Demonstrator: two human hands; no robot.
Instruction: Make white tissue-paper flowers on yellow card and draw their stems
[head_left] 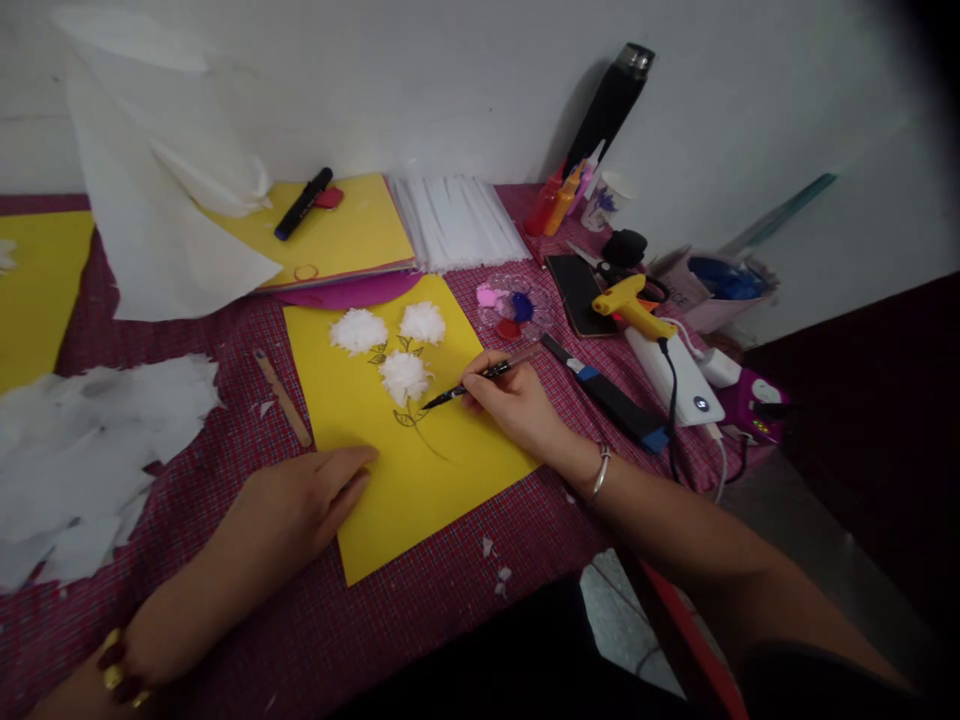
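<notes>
A yellow sheet of paper (450,485) lies on the table with three white paper flowers (405,376) stuck on it and a stem and leaves drawn in dark ink (411,417). My right hand (517,405) pinches a black brush pen (480,376). The pen's tip is at the drawn leaf below the lowest flower, touching or very close to the sheet. My left hand (307,495) rests at the sheet's left edge, holding nothing, its fingers stretched out and lying flat. Beside it lies a wooden stick (283,398).
White paper pieces (90,450) cover the left side. Behind the sheet are a black marker (304,203) and white strips (457,220). To the right sit a paint palette (514,308), a utility knife (607,395), a yellow glue gun (634,305) with its cord, and a white power bank (675,375).
</notes>
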